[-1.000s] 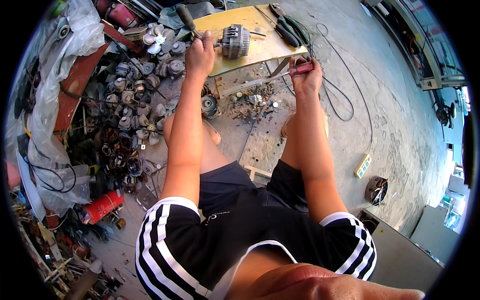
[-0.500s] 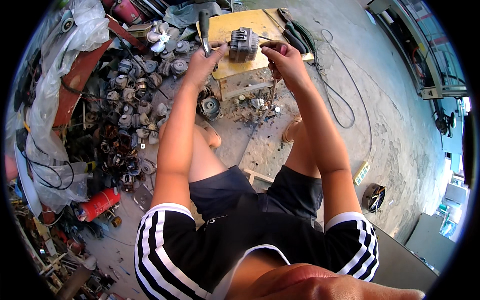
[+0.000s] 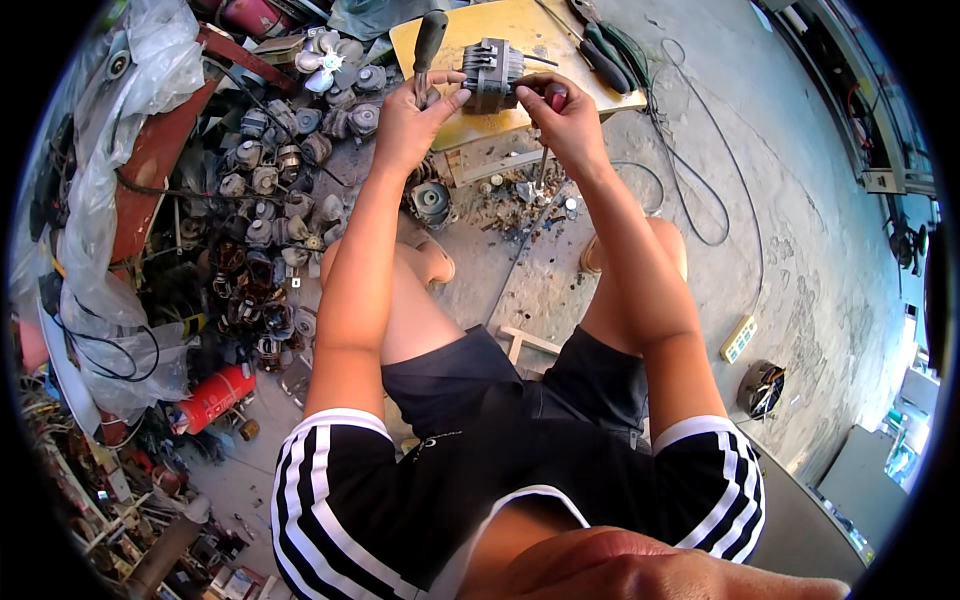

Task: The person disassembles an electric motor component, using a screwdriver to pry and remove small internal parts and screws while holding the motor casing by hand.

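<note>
A grey finned electric motor (image 3: 492,72) stands on a small yellow-topped wooden table (image 3: 512,18) in front of me. My left hand (image 3: 405,128) is closed around the metal part of a dark-handled tool (image 3: 430,38), whose handle points up; its kind I cannot make out. The thumb and forefinger of that hand reach the motor's left side. My right hand (image 3: 570,128) grips a screwdriver (image 3: 557,97) by its red handle, with the shaft pointing down below the palm. Its thumb and forefinger are at the motor's right side.
Dark-handled pliers (image 3: 606,60) lie at the table's right edge. A heap of old motors (image 3: 265,180) covers the floor at left, near a red cylinder (image 3: 215,397). A cable (image 3: 715,160) loops across the floor, and a power strip (image 3: 739,339) lies at right.
Both hands have drawn in closer to the motor's sides, the right hand moving left. The view has shifted slightly.
</note>
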{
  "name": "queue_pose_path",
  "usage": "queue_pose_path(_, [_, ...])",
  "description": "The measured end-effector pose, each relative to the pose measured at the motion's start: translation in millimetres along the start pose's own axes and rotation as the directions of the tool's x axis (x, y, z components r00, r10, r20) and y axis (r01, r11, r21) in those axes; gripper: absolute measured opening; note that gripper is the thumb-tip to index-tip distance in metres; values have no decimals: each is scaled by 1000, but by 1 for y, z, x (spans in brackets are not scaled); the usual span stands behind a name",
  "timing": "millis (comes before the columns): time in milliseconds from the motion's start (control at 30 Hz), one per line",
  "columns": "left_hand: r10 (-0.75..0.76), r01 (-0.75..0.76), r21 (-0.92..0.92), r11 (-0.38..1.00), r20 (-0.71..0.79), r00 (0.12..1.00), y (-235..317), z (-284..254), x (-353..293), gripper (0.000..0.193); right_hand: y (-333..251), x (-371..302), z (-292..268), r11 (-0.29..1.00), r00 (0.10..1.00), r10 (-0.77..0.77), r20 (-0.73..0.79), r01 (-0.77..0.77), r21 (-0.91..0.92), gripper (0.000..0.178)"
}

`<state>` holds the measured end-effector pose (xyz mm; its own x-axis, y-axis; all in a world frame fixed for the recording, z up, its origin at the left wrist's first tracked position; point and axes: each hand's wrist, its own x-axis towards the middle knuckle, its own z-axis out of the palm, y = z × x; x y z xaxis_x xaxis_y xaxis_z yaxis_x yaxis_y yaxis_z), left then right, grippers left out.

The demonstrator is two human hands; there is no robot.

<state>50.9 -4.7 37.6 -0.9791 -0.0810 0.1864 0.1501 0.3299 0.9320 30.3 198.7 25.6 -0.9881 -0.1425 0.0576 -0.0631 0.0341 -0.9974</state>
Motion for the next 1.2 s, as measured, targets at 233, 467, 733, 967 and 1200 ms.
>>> queue_pose_path(233, [-18, 16, 128, 992, 18, 1000, 1, -1, 2, 20, 3, 2, 7, 999, 998, -48, -28, 49, 12, 17])
queue_pose_path(467, [-11, 8, 134, 991, 25, 1000, 11, 0, 0, 23, 4, 2, 8, 985, 992, -115, -56, 107, -133, 18])
queue_pose_path(733, [-87, 79, -191, 978, -38, 995, -2, -4, 4, 24, -6, -2, 10, 936, 971, -216, -99, 177, -303, 18])
queue_pose_path(967, [-103, 106, -254, 961, 25, 994, 12, 0, -2, 24, -10, -4, 1, 971, 988, -129, -82, 109, -211, 17])
queue_pose_path(1200, [-152, 147, -345, 927, 14, 988, 12, -2, -2, 27, -1, 2, 0, 922, 962, -272, -27, 252, -293, 20])
